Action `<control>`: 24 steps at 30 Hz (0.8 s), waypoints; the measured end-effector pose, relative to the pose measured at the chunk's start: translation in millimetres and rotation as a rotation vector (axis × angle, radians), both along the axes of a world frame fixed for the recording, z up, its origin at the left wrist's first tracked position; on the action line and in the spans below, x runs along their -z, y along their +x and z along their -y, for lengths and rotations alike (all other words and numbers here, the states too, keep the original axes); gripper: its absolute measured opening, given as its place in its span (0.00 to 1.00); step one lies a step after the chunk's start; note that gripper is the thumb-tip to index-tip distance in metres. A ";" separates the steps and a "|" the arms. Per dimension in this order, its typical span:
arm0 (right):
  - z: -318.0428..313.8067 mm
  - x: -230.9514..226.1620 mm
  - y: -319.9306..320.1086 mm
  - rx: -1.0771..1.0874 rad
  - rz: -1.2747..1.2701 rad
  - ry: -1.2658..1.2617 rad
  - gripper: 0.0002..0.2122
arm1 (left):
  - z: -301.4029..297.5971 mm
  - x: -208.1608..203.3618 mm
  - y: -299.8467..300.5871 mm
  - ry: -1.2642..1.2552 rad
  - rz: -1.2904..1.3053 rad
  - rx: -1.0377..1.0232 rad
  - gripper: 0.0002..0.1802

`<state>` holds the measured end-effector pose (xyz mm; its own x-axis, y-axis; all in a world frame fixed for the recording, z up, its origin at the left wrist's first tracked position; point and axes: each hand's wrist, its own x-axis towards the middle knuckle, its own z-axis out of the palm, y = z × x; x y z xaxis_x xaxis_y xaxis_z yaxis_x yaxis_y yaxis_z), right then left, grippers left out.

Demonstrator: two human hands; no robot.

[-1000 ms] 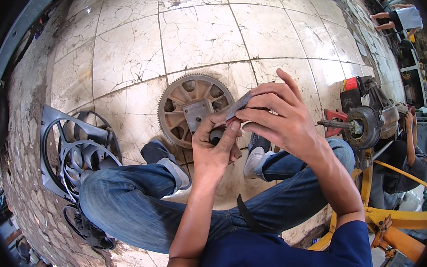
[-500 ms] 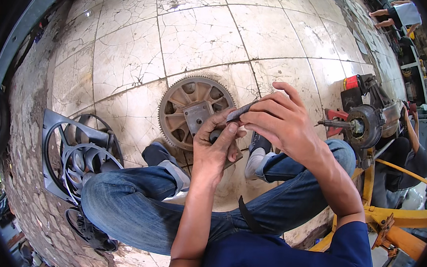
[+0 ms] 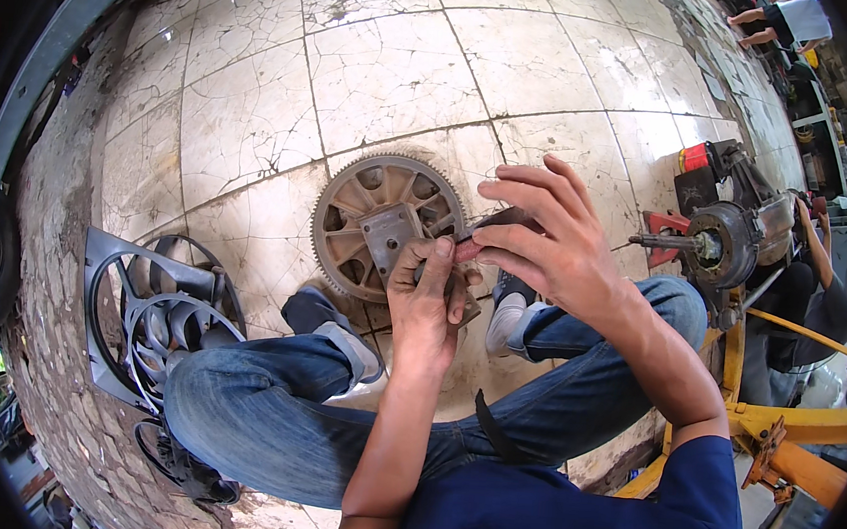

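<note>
My left hand (image 3: 429, 290) is closed, its thumb pressed onto the reddish end of a small strip that looks like sandpaper (image 3: 466, 250). The strip's other side is dark grey. My right hand (image 3: 550, 240) pinches its far part, with the other fingers raised and spread. Under my left hand, a metal plate with holes (image 3: 386, 234) overlaps a large toothed wheel (image 3: 349, 204) lying flat on the floor between my feet. A dark rounded part shows by my left fingers; whether I hold it is unclear.
On the left lie a grey metal frame and rings (image 3: 175, 320). At right stands a greasy hub with a shaft (image 3: 724, 243), beside a red stand (image 3: 663, 227). Yellow frame bars (image 3: 799, 423) rise near my right elbow. Another person (image 3: 818, 306) works at far right.
My right fingers have lifted and spread a little. The strip has turned in my hands, so its reddish side now shows by my left thumb.
</note>
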<state>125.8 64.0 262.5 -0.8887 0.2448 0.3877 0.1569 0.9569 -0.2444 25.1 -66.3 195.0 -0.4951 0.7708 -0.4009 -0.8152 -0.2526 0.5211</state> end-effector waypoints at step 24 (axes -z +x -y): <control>-9.2 -10.0 18.7 0.031 0.077 -0.443 0.09 | -6.2 -14.3 4.4 -0.270 -0.851 0.140 0.15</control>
<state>144.5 73.2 272.5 -0.9005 0.3992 0.1722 0.2178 0.7570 -0.6161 29.4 -60.1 209.4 -0.6160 0.7789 -0.1180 -0.1412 0.0382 0.9892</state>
